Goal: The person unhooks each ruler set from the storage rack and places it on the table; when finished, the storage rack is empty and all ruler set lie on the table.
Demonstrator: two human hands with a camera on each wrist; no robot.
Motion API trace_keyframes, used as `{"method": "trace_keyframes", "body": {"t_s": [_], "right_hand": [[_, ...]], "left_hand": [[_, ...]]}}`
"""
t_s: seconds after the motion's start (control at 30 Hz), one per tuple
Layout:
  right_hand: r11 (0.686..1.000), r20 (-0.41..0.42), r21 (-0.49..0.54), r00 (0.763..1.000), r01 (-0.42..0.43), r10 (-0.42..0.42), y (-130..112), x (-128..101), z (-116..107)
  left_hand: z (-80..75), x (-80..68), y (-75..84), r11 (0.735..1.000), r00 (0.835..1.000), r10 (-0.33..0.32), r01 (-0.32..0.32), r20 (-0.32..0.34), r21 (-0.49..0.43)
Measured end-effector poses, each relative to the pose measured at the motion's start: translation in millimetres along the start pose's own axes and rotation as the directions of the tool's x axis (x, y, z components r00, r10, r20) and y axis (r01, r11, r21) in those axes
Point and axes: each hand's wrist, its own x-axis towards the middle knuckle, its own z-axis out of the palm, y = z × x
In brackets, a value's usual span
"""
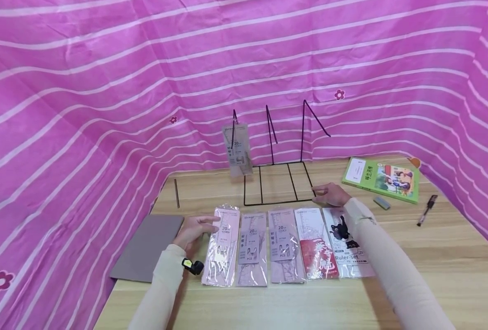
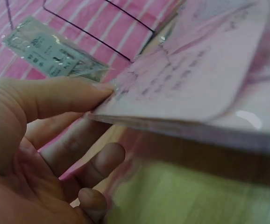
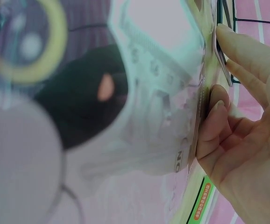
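Five packaged ruler sets lie side by side on the table. My left hand (image 1: 194, 229) pinches the left edge of the leftmost pink ruler set (image 1: 221, 247) between thumb and fingers; in the left wrist view that pink ruler set (image 2: 181, 88) fills the right side. With my right hand (image 1: 332, 194) I pinch the front right corner of a black wire display rack (image 1: 281, 201), above the ruler set with the black cat (image 1: 347, 238). A grey ruler set (image 1: 239, 151) hangs from the rack's left hook; the other two hooks hold nothing.
Left of the packages lies a grey board (image 1: 149, 247), with a thin dark rod (image 1: 176, 193) behind it. On the right are a green book (image 1: 380, 178), a grey eraser (image 1: 382, 203) and a black pen (image 1: 427, 211). Pink striped cloth (image 1: 244, 59) encloses the table's back and sides.
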Motion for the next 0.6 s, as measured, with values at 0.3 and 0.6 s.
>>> {"method": "trace_keyframes", "body": {"t_s": [0.3, 0.6], "right_hand": [[1.000, 0.010, -0.007, 1.000, -0.021, 0.021, -0.4, 1.4, -0.7], [0.999, 0.002, -0.040, 1.000, 0.003, -0.003, -0.3, 1.8, -2.4]], "left_hand": [[5.2, 1.8, 3.0, 0.992, 0.996, -0.087, 0.088, -0.020, 0.086], [5.7, 1.1, 2.7, 0.979, 0.999, -0.038, 0.042, -0.026, 0.198]]}}
